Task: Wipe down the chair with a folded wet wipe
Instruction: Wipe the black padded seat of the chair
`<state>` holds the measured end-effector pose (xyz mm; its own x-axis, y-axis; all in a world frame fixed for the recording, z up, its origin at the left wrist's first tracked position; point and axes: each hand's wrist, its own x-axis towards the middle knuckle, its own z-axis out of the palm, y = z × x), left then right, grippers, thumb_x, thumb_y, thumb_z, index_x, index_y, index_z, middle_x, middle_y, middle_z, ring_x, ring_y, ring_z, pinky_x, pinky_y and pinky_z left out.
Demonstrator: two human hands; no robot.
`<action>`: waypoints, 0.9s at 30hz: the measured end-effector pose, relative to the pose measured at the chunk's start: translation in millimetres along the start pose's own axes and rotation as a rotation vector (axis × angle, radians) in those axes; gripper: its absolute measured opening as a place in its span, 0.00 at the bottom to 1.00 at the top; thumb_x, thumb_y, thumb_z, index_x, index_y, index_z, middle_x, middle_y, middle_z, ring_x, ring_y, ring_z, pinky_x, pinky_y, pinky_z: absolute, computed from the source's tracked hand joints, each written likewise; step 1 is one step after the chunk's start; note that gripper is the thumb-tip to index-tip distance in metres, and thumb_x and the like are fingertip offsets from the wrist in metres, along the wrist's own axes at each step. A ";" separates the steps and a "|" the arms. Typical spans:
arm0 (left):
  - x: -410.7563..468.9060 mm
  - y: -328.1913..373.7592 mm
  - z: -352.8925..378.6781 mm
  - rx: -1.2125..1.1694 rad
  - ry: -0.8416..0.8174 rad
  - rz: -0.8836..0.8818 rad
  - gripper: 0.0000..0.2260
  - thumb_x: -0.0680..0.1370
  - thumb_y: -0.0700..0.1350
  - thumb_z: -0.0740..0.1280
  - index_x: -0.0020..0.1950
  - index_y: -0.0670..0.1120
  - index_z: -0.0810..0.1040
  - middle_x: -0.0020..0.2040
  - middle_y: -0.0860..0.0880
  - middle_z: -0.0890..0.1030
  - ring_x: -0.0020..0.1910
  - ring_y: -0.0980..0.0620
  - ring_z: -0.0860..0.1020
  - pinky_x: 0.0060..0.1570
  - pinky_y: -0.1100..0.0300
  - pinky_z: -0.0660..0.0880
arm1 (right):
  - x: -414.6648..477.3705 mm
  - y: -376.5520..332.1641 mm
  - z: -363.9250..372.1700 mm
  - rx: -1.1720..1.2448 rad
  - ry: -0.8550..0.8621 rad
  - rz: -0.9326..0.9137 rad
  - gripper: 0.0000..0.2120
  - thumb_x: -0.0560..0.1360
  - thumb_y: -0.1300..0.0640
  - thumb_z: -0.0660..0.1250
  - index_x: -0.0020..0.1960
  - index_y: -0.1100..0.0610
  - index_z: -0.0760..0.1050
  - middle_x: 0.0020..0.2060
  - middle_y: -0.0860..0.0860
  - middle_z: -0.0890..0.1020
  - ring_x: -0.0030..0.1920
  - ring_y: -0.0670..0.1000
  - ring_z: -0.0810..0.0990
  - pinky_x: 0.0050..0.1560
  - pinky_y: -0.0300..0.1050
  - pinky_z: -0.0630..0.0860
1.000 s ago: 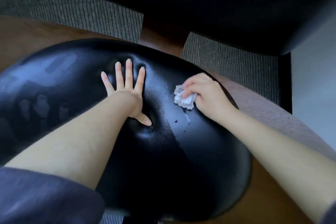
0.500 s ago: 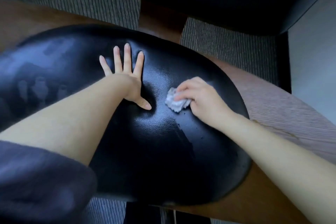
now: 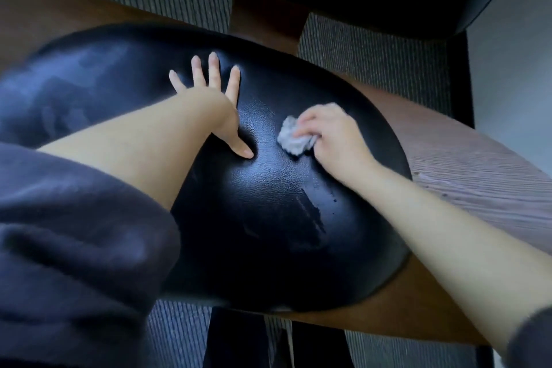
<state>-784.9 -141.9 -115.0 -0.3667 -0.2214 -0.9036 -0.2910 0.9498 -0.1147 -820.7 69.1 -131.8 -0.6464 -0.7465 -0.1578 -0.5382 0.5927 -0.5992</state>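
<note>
Chair seat (image 3: 268,233) is part-wiped as right grip (image 3: 334,140), clutching the wipe (image 3: 294,139), has slid toward flat, splayed left grip (image 3: 216,109).

Part of the wet wipe (image 3: 291,138) is covered by the right hand (image 3: 336,140); the chair seat (image 3: 268,218) is cut off and blurred at the left edge.

1. No writing, label, brand, number or sign can be read anywhere.
2. Seat (image 3: 268,203), under the left hand (image 3: 219,104): plain black, no lettering.
3. Wipe (image 3: 291,137), pinched in the right hand (image 3: 334,140): plain white, no print.
</note>
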 end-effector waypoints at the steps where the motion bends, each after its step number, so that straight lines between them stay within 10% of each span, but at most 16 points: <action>1: 1.3 -0.2 1.1 0.006 0.006 -0.002 0.70 0.57 0.76 0.71 0.73 0.49 0.22 0.73 0.40 0.23 0.73 0.33 0.28 0.68 0.28 0.40 | 15.5 1.9 2.0 -0.013 0.077 0.080 0.15 0.65 0.69 0.61 0.40 0.59 0.85 0.42 0.54 0.84 0.44 0.62 0.78 0.45 0.39 0.66; 4: 0.8 -0.7 1.5 0.011 0.015 0.000 0.70 0.57 0.76 0.71 0.72 0.49 0.22 0.73 0.40 0.23 0.73 0.34 0.28 0.68 0.28 0.39 | -3.9 -7.8 14.9 0.011 0.113 -0.012 0.17 0.67 0.66 0.57 0.39 0.59 0.85 0.40 0.54 0.83 0.42 0.62 0.78 0.46 0.44 0.71; 9: -9.9 8.7 -3.1 0.065 0.019 -0.051 0.68 0.60 0.75 0.71 0.74 0.47 0.23 0.74 0.39 0.26 0.74 0.34 0.30 0.71 0.30 0.42 | -64.1 -13.9 -24.6 0.163 -0.327 -0.137 0.22 0.63 0.70 0.54 0.40 0.57 0.85 0.43 0.51 0.83 0.46 0.54 0.77 0.49 0.47 0.73; 15: -10.3 46.5 -21.7 0.087 -0.037 0.103 0.68 0.60 0.70 0.75 0.73 0.50 0.22 0.73 0.42 0.23 0.74 0.35 0.28 0.66 0.23 0.45 | 50.4 61.7 -72.0 0.062 0.177 0.232 0.21 0.65 0.72 0.58 0.50 0.60 0.84 0.50 0.55 0.84 0.54 0.54 0.80 0.57 0.31 0.67; 27: 15.3 57.5 -22.4 0.188 -0.194 0.064 0.69 0.58 0.75 0.71 0.67 0.48 0.18 0.70 0.39 0.20 0.71 0.31 0.26 0.63 0.21 0.47 | 97.7 90.4 -32.1 -0.015 -0.080 0.252 0.23 0.66 0.71 0.56 0.51 0.58 0.83 0.50 0.55 0.84 0.55 0.58 0.79 0.57 0.50 0.74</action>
<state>-827.0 -95.6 -126.1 -0.1976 -0.1308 -0.9715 -0.0972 0.9888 -0.1133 -949.9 59.4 -176.2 -0.7165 -0.5961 -0.3625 -0.3740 0.7668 -0.5216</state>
